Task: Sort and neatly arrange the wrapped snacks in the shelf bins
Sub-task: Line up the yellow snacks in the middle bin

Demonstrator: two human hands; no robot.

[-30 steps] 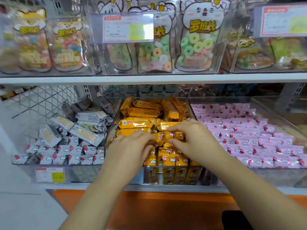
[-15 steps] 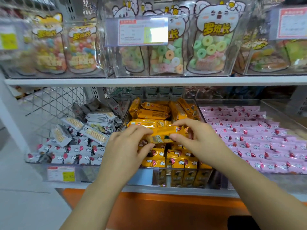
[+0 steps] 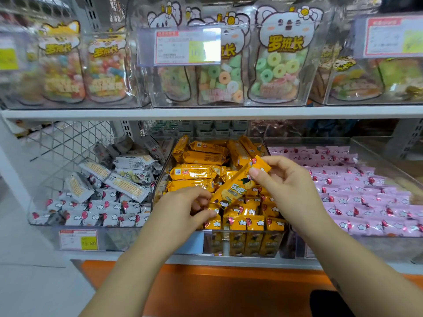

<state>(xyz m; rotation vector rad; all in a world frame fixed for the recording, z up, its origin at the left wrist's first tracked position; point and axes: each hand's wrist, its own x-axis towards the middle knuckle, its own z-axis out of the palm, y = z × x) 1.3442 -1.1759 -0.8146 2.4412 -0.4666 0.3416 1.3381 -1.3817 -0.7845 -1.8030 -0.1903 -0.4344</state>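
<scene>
Spanning the lower shelf (image 3: 206, 259), three clear bins sit side by side: grey packs (image 3: 96, 202) left, yellow packs (image 3: 196, 173) in the middle bin (image 3: 242, 233), pink packs (image 3: 366, 202) right. Above that bin, one yellow bar (image 3: 235, 187) slants up to the right. The right hand (image 3: 288, 191) pinches its upper end between thumb and fingers; the left hand (image 3: 180, 211) closes loosely on its lower end, just over the front row.
</scene>
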